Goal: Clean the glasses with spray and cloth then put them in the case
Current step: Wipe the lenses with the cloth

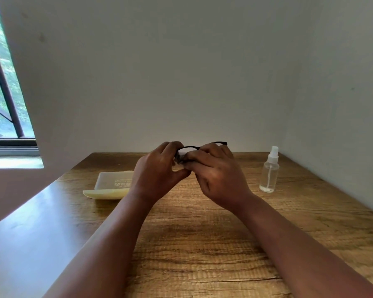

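On the wooden surface (202,244) the spray bottle (269,171) stands capped to my right and the case (110,186) lies open to my left — I judge I'm mid-wipe, my left hand (157,171) gripping the glasses (194,148) above it, my right hand (215,173) pinching the cloth (179,159) on a lens — casing them remains.

The only writing is on the pale yellow case (110,186), which lies open on the wooden table (202,244). A few lines of white print sit on its lid, upside down from here. The biggest line looks like a brand name with a small logo beside it, but the letters are too blurred to read.
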